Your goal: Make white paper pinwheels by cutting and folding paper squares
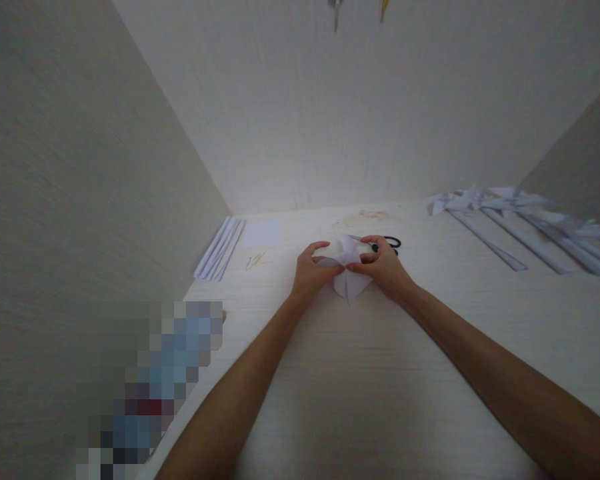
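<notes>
A white sheet of paper [349, 285] with a creased middle and curled-in flaps is held between both hands over the table. My left hand [309, 272] grips its left side, thumb pressed at the centre and the other fingers curved behind. From the other side my right hand [386, 270] pinches the paper near the same central point. A pair of scissors with black handles [394, 241] lies just behind my right hand, partly covered by it.
Rolled white paper sticks [220, 250] lie at the left, near a flat paper square [261, 233] and a few thin sticks [257, 261]. Several paper pinwheels on rolled sticks [500, 237] rest at the right. Small brownish pieces [373, 215] lie toward the back wall.
</notes>
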Available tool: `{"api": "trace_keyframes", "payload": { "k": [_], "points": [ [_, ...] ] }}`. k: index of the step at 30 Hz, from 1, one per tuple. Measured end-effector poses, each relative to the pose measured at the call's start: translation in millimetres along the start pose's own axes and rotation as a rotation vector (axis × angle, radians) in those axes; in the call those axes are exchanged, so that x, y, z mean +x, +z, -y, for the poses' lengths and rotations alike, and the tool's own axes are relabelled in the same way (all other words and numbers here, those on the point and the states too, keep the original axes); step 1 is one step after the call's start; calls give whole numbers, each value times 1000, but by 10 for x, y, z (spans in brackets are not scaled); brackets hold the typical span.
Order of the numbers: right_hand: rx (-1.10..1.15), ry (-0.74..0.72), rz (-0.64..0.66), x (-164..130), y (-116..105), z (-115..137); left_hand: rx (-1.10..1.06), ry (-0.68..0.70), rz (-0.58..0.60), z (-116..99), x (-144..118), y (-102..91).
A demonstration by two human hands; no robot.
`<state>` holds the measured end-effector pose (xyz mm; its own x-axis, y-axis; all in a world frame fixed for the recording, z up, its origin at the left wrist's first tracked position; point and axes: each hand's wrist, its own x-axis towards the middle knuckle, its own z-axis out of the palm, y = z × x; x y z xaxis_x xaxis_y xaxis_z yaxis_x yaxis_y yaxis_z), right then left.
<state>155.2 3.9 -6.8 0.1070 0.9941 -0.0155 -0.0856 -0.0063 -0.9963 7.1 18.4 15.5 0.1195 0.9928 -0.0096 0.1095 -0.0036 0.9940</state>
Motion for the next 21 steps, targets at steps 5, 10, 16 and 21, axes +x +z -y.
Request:
{"api": "trace_keyframes", "payload": {
  "k": [5,10,16,21],
  "points": [
    [-10,37,14,42,-40,-15,-46,-60,185,-40,31,-104],
    [20,75,71,19,-39,20,-50,-35,235,-7,44,-133],
    [53,79,91,3,-33,41,8,37,156,17,19,-66],
    [54,78,96,14,-44,29,51,41,95,-2,-8,-36]
  ]
}}
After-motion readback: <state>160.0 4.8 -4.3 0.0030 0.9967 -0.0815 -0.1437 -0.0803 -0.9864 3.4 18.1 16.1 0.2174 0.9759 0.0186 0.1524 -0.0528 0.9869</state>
